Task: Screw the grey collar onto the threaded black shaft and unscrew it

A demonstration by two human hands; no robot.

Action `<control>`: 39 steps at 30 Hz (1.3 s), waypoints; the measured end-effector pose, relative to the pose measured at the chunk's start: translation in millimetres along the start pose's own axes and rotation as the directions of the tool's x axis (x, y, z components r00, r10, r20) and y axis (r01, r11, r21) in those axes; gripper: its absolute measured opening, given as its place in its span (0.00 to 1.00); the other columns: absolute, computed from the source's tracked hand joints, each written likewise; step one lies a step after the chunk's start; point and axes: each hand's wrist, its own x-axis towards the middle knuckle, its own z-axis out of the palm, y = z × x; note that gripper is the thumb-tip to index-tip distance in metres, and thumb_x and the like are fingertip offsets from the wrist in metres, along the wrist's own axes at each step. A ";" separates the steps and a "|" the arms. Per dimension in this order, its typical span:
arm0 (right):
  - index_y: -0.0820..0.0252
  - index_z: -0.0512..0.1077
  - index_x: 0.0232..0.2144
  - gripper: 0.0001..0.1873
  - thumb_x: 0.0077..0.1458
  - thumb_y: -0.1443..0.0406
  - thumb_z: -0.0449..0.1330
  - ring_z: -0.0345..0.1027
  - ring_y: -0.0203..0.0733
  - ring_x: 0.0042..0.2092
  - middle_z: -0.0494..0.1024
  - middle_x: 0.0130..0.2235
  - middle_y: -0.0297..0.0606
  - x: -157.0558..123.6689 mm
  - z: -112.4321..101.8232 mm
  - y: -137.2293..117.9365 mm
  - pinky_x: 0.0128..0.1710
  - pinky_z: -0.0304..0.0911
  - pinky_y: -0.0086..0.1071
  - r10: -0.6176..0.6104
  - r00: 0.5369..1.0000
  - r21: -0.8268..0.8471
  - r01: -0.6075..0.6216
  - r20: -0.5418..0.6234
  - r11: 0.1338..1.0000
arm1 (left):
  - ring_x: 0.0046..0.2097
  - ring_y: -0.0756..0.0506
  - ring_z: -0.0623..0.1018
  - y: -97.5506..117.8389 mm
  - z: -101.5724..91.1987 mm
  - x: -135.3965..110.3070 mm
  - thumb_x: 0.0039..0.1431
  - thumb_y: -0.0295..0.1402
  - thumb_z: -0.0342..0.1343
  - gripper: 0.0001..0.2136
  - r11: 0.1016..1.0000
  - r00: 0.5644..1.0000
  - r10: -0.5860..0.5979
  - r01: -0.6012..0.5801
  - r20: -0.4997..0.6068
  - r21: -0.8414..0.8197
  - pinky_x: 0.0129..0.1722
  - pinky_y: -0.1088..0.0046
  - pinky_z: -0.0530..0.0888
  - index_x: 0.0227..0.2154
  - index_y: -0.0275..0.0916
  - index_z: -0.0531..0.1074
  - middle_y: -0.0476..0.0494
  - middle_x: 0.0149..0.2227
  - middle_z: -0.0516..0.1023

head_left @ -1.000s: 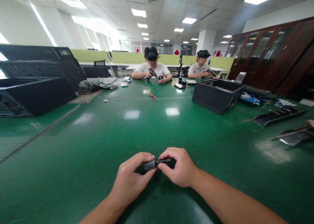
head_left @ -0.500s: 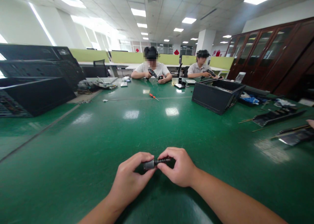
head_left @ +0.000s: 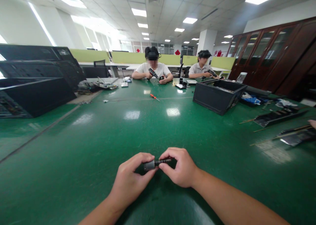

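Note:
Just above the near part of the green table, my left hand (head_left: pixel 130 177) pinches a small dark grey cylinder (head_left: pixel 148 165) between thumb and fingers. Out of its right end runs a thin dark shaft (head_left: pixel 165 161) with rings or coils along it. My right hand (head_left: pixel 181 169) is closed round this shaft with thumb and forefinger, its tip showing inside the curl of the fingers. The part lies roughly level, and both hands almost touch at its middle. Its exact kind is too small to tell.
Farther off on the green table (head_left: pixel 103 129) lies an orange screwdriver (head_left: pixel 154 97). Black metal cases stand at left (head_left: pixel 46 98) and right (head_left: pixel 209 98). Dark metal strips (head_left: pixel 278 117) lie at far right, near another person's hand. Two people with power drills sit opposite.

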 end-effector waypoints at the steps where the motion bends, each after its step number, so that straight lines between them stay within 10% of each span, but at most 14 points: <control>1: 0.59 0.77 0.32 0.03 0.51 0.68 0.65 0.74 0.40 0.34 0.80 0.31 0.36 0.0 0.0 0.3 0.37 0.65 0.31 -0.002 1.000 0.000 0.002 0.001 1.000 | 0.36 0.49 0.82 0.0 0.2 0.1 0.55 0.31 0.65 0.06 1.000 1.000 0.000 0.000 -0.001 0.000 0.39 0.79 0.78 0.36 0.40 0.77 0.49 0.35 0.82; 39: 0.59 0.77 0.31 0.03 0.50 0.69 0.64 0.73 0.40 0.33 0.79 0.30 0.35 -0.7 -1.6 2.8 0.35 0.64 0.31 -0.023 1.000 0.016 0.023 -0.013 1.000 | 0.35 0.49 0.82 -1.2 1.3 0.8 0.53 0.31 0.66 0.06 1.000 1.000 -0.008 0.008 -0.026 0.003 0.37 0.78 0.78 0.35 0.41 0.77 0.49 0.34 0.83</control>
